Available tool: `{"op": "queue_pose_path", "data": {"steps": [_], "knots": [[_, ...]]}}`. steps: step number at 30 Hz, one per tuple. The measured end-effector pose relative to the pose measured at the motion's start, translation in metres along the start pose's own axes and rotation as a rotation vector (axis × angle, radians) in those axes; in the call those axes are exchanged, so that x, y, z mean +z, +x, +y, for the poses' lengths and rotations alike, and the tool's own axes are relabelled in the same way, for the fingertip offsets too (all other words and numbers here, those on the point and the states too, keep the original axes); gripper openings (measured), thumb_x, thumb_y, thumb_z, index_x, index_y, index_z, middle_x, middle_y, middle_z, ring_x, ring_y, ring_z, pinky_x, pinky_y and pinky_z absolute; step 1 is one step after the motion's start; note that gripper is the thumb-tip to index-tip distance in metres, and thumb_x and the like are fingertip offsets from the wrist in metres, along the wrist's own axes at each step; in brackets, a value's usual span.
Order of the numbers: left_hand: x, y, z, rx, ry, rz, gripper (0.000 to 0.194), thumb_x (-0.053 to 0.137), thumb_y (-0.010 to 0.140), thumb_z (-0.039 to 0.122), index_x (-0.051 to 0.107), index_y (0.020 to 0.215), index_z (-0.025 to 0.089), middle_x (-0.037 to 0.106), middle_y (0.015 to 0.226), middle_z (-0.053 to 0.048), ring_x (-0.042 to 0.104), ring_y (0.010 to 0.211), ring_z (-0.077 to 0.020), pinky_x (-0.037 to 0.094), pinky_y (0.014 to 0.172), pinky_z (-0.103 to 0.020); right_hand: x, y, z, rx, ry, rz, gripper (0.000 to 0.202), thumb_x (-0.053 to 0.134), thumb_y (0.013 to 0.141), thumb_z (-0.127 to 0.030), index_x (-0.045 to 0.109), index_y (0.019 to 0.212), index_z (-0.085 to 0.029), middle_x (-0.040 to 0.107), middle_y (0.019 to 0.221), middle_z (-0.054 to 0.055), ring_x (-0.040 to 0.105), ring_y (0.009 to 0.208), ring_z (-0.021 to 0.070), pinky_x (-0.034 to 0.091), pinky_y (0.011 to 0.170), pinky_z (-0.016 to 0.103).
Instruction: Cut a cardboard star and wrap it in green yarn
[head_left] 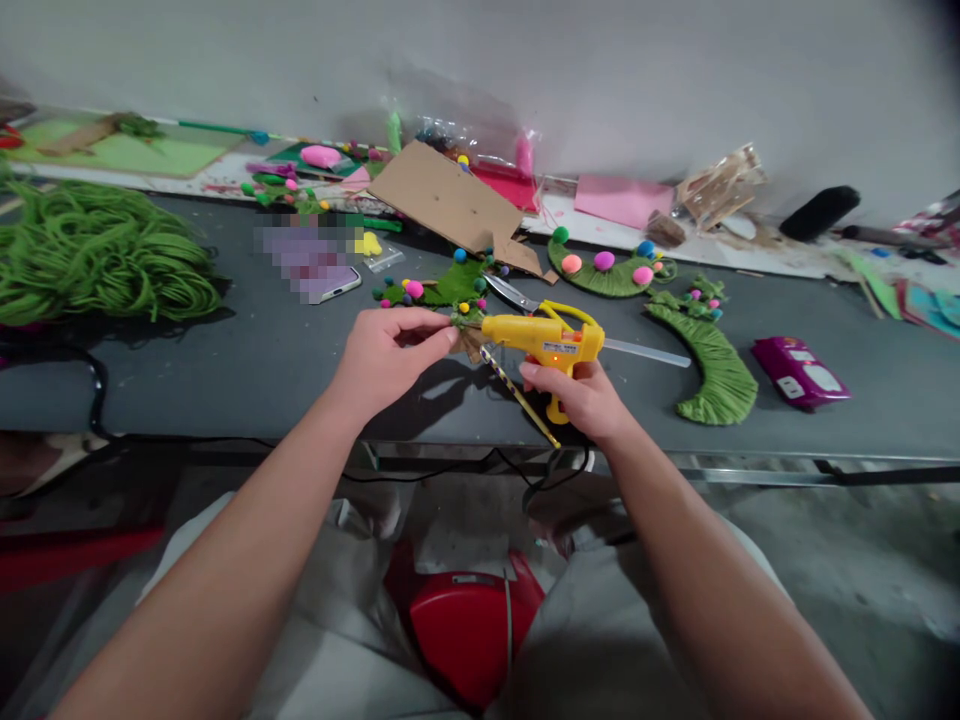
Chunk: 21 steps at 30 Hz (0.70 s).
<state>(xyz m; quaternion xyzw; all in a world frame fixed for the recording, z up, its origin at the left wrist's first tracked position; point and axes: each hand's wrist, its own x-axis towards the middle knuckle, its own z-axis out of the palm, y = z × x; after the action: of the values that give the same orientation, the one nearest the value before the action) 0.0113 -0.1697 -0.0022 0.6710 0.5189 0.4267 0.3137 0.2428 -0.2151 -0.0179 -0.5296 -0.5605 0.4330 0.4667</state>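
Observation:
In my right hand [577,395] is a yellow hot glue gun [551,340], its fingers wrapped round the handle. A clear glue stick [649,352] sticks out of the gun's back, and an orange light glows on its side. My left hand [401,350] pinches a small green craft piece with pom-poms [469,313], right at the nozzle. Below the nozzle a patterned yellow pencil [521,397] slants toward the table edge. Just behind lie scissors [517,295] with yellow handles and a green felt piece [457,285] with pom-poms.
A heap of green yarn [105,255] covers the table's left. Near it lies a phone [319,265]. Cardboard [446,195] rests at the back. Green yarn-wrapped crescents [716,370] and a purple packet [801,373] lie on the right. A black cord [450,472] hangs below the front edge.

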Motion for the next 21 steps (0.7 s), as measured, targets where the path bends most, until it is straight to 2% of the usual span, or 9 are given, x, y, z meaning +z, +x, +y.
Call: {"op": "queue_pose_path", "data": {"steps": [3, 8, 13, 16, 18, 21], "knots": [[0.000, 0.000, 0.000, -0.003, 0.005, 0.004, 0.018, 0.077, 0.078, 0.030, 0.084, 0.091, 0.020, 0.082, 0.087, -0.003, 0.074, 0.078, -0.0193, 0.061, 0.073, -0.027, 0.000, 0.000, 0.000, 0.044, 0.056, -0.019, 0.025, 0.078, 0.072, -0.045, 0.065, 0.075, -0.024, 0.065, 0.071, 0.001, 0.062, 0.072, 0.0195, 0.055, 0.073, 0.037], [0.000, -0.001, -0.001, 0.021, 0.026, 0.011, 0.018, 0.077, 0.079, 0.031, 0.084, 0.091, 0.020, 0.082, 0.088, -0.004, 0.073, 0.078, -0.0188, 0.060, 0.072, -0.027, 0.003, -0.001, 0.001, 0.030, 0.047, 0.001, 0.024, 0.077, 0.074, -0.045, 0.066, 0.077, -0.024, 0.067, 0.073, 0.002, 0.062, 0.070, 0.0192, 0.055, 0.071, 0.037], [0.000, -0.001, -0.002, 0.018, 0.042, 0.006, 0.017, 0.077, 0.078, 0.032, 0.084, 0.089, 0.021, 0.082, 0.087, -0.003, 0.072, 0.076, -0.0184, 0.059, 0.071, -0.026, 0.000, 0.002, -0.008, -0.004, 0.054, 0.124, 0.028, 0.078, 0.071, -0.046, 0.068, 0.083, -0.023, 0.072, 0.082, 0.003, 0.067, 0.079, 0.0214, 0.056, 0.077, 0.037], [0.001, -0.001, -0.003, 0.004, 0.027, -0.002, 0.016, 0.077, 0.078, 0.032, 0.084, 0.087, 0.021, 0.081, 0.085, -0.003, 0.072, 0.075, -0.0183, 0.060, 0.071, -0.026, -0.020, 0.008, -0.012, -0.049, -0.084, 0.254, 0.036, 0.075, 0.077, -0.051, 0.073, 0.097, -0.021, 0.076, 0.098, 0.007, 0.071, 0.093, 0.0257, 0.056, 0.086, 0.039], [0.001, -0.001, -0.004, 0.005, 0.020, -0.009, 0.015, 0.077, 0.078, 0.033, 0.084, 0.085, 0.021, 0.081, 0.084, -0.003, 0.072, 0.075, -0.0184, 0.060, 0.071, -0.026, -0.041, 0.014, -0.011, -0.072, -0.322, 0.354, 0.045, 0.070, 0.083, -0.055, 0.075, 0.110, -0.019, 0.077, 0.105, 0.010, 0.071, 0.101, 0.0294, 0.054, 0.093, 0.043], [0.001, -0.002, -0.005, 0.009, 0.005, -0.024, 0.016, 0.077, 0.078, 0.035, 0.084, 0.085, 0.022, 0.081, 0.084, -0.003, 0.072, 0.075, -0.0187, 0.060, 0.070, -0.026, -0.072, 0.024, -0.001, -0.007, -0.656, 0.465, 0.050, 0.062, 0.089, -0.056, 0.075, 0.115, -0.016, 0.077, 0.105, 0.014, 0.071, 0.103, 0.0342, 0.052, 0.096, 0.046]]}}
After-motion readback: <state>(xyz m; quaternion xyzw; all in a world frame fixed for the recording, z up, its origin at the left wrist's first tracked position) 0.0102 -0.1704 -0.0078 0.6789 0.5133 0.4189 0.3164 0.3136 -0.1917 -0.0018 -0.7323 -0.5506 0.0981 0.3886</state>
